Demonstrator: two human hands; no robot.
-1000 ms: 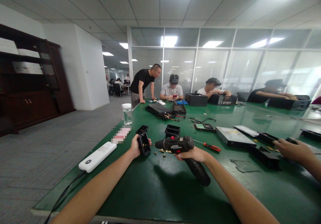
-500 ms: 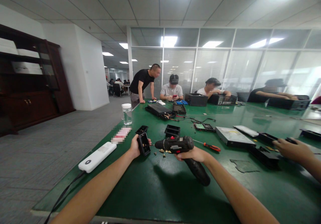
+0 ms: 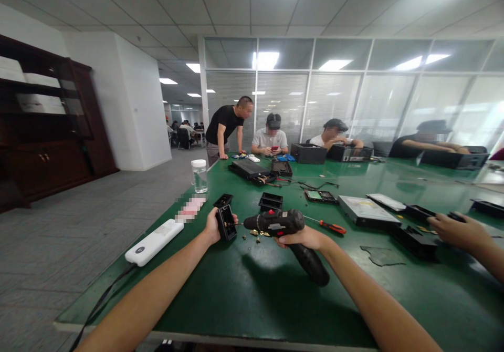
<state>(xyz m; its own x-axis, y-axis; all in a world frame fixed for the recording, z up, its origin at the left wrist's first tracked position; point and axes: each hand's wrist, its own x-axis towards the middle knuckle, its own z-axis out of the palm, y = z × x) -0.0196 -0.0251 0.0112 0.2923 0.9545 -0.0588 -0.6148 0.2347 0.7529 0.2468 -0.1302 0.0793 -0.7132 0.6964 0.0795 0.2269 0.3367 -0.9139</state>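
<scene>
My left hand (image 3: 213, 226) is closed around a small black plastic box (image 3: 227, 223), tilted up with its open side facing right and small brass-coloured bits inside. In my right hand (image 3: 301, 237) is a black cordless drill (image 3: 279, 223), gripped by its handle and pointing left. Its bit reaches the opening of the box; whether the tip touches a screw is too small to tell. Below the drill's nose, several small brass-coloured pieces (image 3: 258, 233) lie on the green table (image 3: 220, 299). Behind the box rests another black plastic part (image 3: 223, 200).
A white power bank-like device (image 3: 155, 241) with a cord and a clear jar (image 3: 200, 176) are at left. Beyond the drill lie a black tray (image 3: 271, 202), an orange-handled screwdriver (image 3: 333, 227) and a silver drive (image 3: 368, 211). A co-worker's hand (image 3: 459, 232) is at right.
Both hands keep almost the same pose, with the drill bit still at the box. The whole view has shifted very slightly.
</scene>
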